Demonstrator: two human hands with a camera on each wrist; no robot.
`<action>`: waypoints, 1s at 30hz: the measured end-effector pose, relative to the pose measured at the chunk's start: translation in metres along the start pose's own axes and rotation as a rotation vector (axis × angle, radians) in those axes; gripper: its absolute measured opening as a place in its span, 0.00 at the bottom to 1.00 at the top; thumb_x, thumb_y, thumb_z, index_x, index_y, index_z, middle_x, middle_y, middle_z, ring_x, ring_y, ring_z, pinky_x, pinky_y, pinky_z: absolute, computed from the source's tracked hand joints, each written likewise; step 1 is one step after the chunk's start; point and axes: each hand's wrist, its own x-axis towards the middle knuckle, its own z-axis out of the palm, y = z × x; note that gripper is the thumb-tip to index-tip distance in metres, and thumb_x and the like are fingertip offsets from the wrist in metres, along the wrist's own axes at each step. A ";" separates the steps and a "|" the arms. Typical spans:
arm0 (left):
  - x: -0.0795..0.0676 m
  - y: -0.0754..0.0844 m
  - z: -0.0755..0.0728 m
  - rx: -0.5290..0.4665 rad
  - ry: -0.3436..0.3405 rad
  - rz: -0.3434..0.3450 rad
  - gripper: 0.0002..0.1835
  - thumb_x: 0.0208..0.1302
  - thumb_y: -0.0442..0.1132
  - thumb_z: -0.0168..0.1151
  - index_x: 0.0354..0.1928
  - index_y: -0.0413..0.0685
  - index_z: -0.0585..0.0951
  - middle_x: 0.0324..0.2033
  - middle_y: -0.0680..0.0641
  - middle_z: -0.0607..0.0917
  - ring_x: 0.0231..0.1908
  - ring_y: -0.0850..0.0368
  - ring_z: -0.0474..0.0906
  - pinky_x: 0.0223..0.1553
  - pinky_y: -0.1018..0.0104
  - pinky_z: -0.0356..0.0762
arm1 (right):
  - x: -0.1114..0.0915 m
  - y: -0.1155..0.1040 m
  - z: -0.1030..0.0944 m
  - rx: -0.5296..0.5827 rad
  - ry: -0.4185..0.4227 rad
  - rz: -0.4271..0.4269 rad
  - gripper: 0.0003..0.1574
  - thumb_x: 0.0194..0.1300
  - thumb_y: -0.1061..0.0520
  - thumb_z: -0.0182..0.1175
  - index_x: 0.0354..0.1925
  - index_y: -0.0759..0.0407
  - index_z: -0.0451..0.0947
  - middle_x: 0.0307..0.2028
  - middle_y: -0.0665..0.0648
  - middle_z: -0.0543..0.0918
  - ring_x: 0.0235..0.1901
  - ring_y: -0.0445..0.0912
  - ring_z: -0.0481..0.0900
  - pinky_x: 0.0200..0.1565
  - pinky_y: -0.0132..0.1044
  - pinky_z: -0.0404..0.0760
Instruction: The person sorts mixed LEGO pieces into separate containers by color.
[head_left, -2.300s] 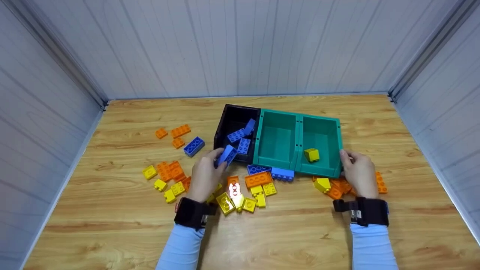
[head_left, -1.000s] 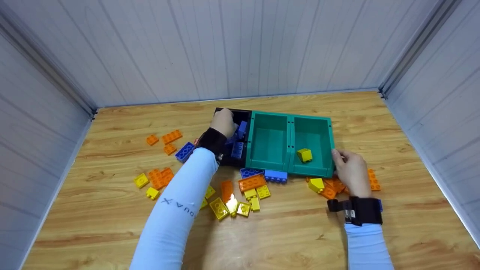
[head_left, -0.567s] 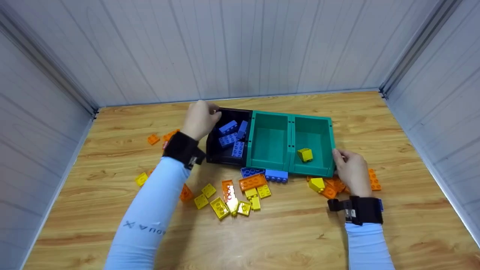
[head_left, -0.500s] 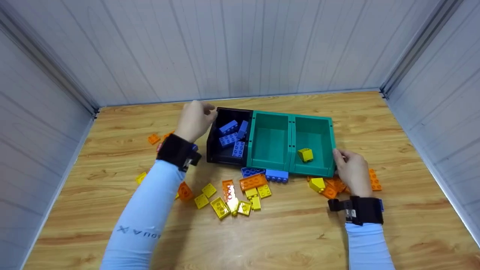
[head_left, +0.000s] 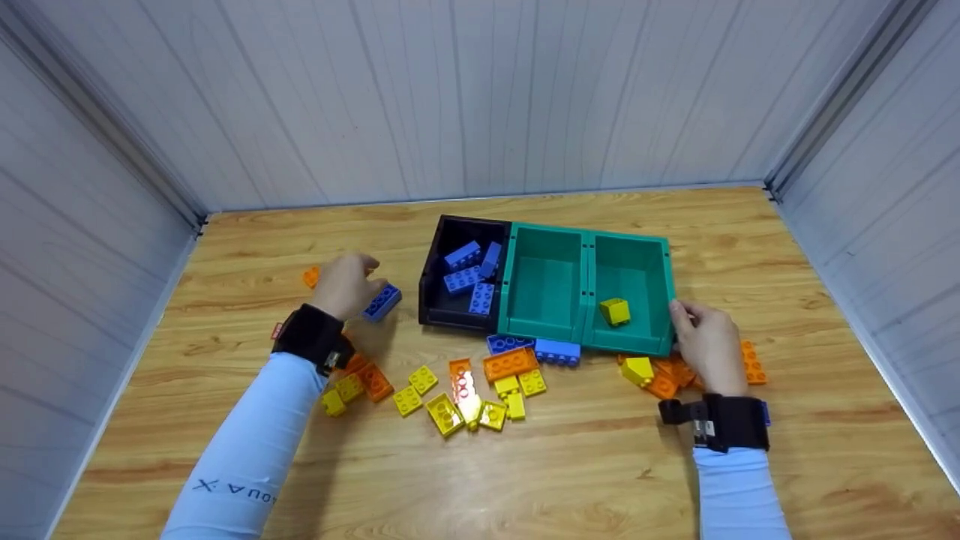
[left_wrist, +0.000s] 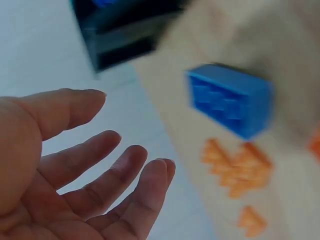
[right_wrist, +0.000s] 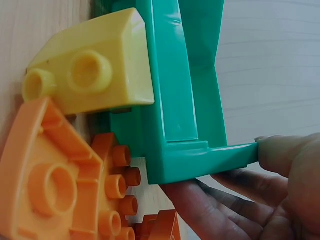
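The left hand (head_left: 346,286) holds its empty fingers parted, a rectangular blue plastic brick (head_left: 382,302) near their tips that could skid away if pinched off-centre, while the right hand's (head_left: 709,341) fingers pinch a green plastic bin (head_left: 669,279).

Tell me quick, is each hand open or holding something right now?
Left hand: open, holding nothing, near a blue block.
Right hand: holding the rim of the green bin that has a yellow block inside.

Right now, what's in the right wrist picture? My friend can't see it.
A bare right hand holds a green plastic bin by its rim. Beside the bin are a yellow sloped plastic brick and orange studded plastic bricks.
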 end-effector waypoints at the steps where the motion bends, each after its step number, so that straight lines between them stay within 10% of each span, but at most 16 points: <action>1: 0.000 -0.005 0.003 0.007 -0.017 -0.016 0.21 0.69 0.35 0.61 0.59 0.26 0.76 0.52 0.28 0.80 0.45 0.37 0.80 0.48 0.47 0.78 | 0.000 0.000 0.000 0.000 -0.002 0.002 0.38 0.78 0.39 0.41 0.65 0.67 0.72 0.50 0.70 0.82 0.37 0.54 0.84 0.33 0.38 0.84; 6: 0.002 -0.022 0.017 0.048 -0.097 -0.099 0.24 0.69 0.36 0.62 0.61 0.27 0.75 0.53 0.29 0.81 0.25 0.50 0.75 0.37 0.54 0.77 | 0.000 0.000 0.001 0.000 -0.016 0.009 0.38 0.78 0.38 0.41 0.66 0.67 0.71 0.51 0.69 0.81 0.38 0.54 0.83 0.34 0.38 0.84; 15: 0.005 -0.032 0.034 0.071 -0.131 -0.131 0.22 0.63 0.35 0.66 0.55 0.28 0.79 0.47 0.32 0.83 0.46 0.39 0.80 0.50 0.48 0.78 | 0.000 0.000 0.002 -0.004 0.024 -0.072 0.37 0.78 0.41 0.43 0.61 0.71 0.74 0.45 0.71 0.83 0.35 0.55 0.84 0.30 0.35 0.84; 30: -0.008 0.026 0.005 -0.014 0.170 0.019 0.19 0.64 0.36 0.67 0.52 0.29 0.81 0.44 0.32 0.83 0.43 0.40 0.81 0.47 0.49 0.79 | -0.001 0.000 0.001 -0.001 0.015 -0.040 0.38 0.78 0.40 0.42 0.64 0.70 0.72 0.50 0.71 0.81 0.38 0.56 0.84 0.33 0.38 0.85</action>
